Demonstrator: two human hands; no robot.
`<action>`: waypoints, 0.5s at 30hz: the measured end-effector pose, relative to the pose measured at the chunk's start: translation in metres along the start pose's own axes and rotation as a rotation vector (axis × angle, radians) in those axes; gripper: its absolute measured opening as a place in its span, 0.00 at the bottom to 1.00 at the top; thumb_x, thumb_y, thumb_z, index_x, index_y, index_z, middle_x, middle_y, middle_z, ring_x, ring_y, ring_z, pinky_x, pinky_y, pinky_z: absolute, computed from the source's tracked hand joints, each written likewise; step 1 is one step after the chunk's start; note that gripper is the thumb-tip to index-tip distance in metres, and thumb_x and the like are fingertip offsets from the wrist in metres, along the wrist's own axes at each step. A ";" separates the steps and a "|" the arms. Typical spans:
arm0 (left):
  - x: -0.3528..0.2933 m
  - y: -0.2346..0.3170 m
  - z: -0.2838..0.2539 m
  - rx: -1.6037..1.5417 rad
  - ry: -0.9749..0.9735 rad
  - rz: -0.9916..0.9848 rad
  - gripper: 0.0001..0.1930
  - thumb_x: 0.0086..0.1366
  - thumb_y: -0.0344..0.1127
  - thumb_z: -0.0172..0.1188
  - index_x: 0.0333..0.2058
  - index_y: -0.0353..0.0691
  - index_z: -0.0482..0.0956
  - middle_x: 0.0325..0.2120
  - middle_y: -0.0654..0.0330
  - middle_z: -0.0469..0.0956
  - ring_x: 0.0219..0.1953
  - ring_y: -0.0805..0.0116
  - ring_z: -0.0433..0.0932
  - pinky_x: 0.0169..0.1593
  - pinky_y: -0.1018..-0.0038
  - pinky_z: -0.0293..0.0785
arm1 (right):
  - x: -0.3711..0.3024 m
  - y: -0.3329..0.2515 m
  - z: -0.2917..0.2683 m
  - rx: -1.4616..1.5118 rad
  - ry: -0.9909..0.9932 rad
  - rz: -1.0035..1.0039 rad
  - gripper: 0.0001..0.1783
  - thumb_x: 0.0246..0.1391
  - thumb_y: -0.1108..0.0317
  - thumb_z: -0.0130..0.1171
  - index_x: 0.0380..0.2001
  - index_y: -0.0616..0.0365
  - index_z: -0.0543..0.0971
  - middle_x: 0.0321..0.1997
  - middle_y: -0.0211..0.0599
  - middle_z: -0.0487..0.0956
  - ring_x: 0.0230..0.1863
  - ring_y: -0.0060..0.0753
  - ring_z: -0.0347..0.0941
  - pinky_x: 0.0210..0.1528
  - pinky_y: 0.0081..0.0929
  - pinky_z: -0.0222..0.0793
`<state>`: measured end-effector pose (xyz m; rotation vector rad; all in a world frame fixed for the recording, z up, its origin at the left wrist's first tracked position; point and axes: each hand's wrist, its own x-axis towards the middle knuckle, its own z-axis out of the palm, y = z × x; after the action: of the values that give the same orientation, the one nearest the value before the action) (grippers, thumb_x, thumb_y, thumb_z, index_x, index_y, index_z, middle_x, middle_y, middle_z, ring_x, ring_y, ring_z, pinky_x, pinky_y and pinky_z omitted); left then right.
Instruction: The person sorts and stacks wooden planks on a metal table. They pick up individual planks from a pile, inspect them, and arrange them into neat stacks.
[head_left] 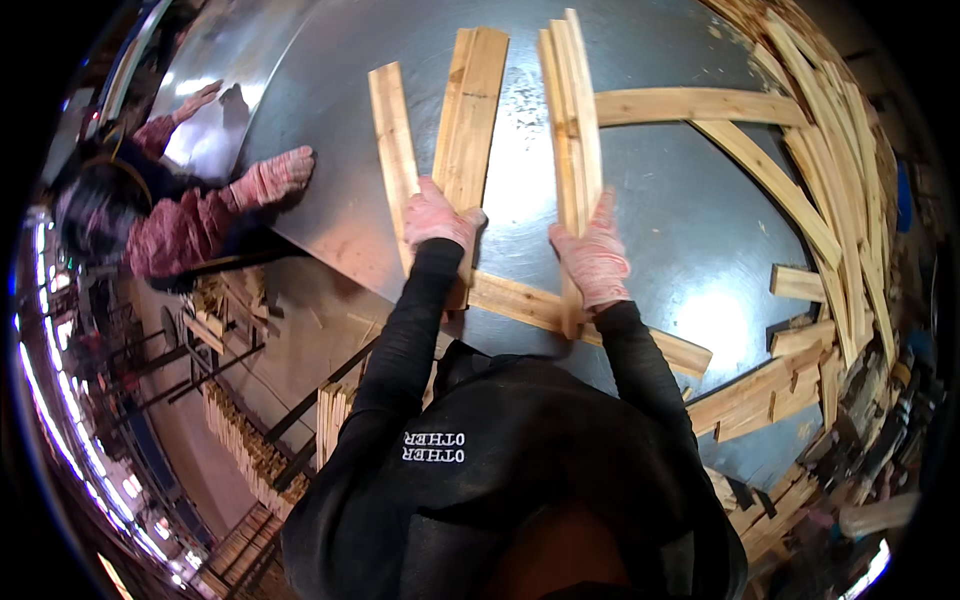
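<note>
Both of my hands wear pinkish-white gloves over a bare metal tabletop. My left hand (pixel 440 216) grips wooden slats near their lower ends: a wider stack of slats (pixel 470 120), with a separate narrow slat (pixel 393 130) along its left side. Its thumb lies against the wider stack's right edge. A little to the right, my right hand (pixel 594 256) is closed around a bundle of slats (pixel 572 130) standing on edge and pointing away from me. Beneath both forearms, a single slat (pixel 520 302) runs crosswise near the table's front edge.
The metal table (pixel 660 210) carries a slat (pixel 700 106) lying crosswise and a long pile of slats (pixel 835 170) on the right. Short wood pieces (pixel 797 283) lie near that pile. At left, a co-worker's gloved hand (pixel 275 177) rests on the table. Stacked slats (pixel 245 450) stand below left.
</note>
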<state>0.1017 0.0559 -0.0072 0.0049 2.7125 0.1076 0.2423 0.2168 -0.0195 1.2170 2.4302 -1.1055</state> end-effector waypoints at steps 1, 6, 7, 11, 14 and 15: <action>0.022 -0.010 0.015 -0.153 -0.098 0.020 0.39 0.48 0.52 0.72 0.51 0.33 0.67 0.46 0.45 0.77 0.48 0.50 0.76 0.50 0.61 0.73 | 0.001 0.005 0.009 0.027 0.054 -0.056 0.62 0.46 0.46 0.65 0.71 0.60 0.38 0.69 0.57 0.59 0.66 0.57 0.60 0.65 0.40 0.60; 0.044 -0.016 0.039 -0.523 -0.199 0.275 0.33 0.60 0.57 0.60 0.52 0.33 0.70 0.45 0.42 0.78 0.50 0.47 0.77 0.52 0.61 0.71 | -0.008 -0.006 0.046 0.075 0.053 -0.241 0.58 0.50 0.40 0.59 0.71 0.60 0.41 0.70 0.59 0.57 0.67 0.59 0.58 0.67 0.40 0.57; 0.020 0.010 0.030 -0.741 -0.104 0.378 0.38 0.63 0.61 0.55 0.58 0.32 0.64 0.43 0.42 0.79 0.50 0.45 0.77 0.54 0.60 0.70 | -0.011 -0.007 0.062 -0.016 0.079 -0.316 0.57 0.51 0.39 0.56 0.70 0.62 0.42 0.69 0.60 0.59 0.66 0.60 0.60 0.66 0.41 0.58; -0.013 0.055 -0.005 -0.060 -0.126 0.205 0.67 0.47 0.66 0.66 0.69 0.35 0.31 0.56 0.35 0.64 0.57 0.41 0.69 0.56 0.55 0.69 | 0.008 -0.026 0.004 0.041 -0.554 -0.263 0.53 0.56 0.33 0.45 0.66 0.70 0.50 0.62 0.67 0.65 0.59 0.62 0.67 0.62 0.41 0.63; -0.016 0.062 -0.002 -0.041 -0.074 0.183 0.66 0.48 0.63 0.68 0.69 0.36 0.30 0.53 0.38 0.67 0.56 0.43 0.70 0.56 0.53 0.69 | 0.093 0.007 -0.003 0.066 -0.108 -0.277 0.48 0.56 0.40 0.53 0.61 0.76 0.57 0.59 0.71 0.67 0.56 0.64 0.70 0.60 0.41 0.64; -0.016 0.066 -0.010 -0.051 -0.139 0.111 0.66 0.47 0.60 0.69 0.69 0.37 0.30 0.53 0.39 0.67 0.56 0.44 0.70 0.56 0.53 0.68 | 0.109 -0.003 -0.024 0.355 0.270 -0.151 0.46 0.56 0.43 0.56 0.60 0.77 0.58 0.59 0.71 0.67 0.58 0.63 0.69 0.60 0.41 0.63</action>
<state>0.1107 0.1206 0.0136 0.1434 2.5694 0.2016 0.1740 0.2979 -0.0535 1.3794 2.6380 -1.5630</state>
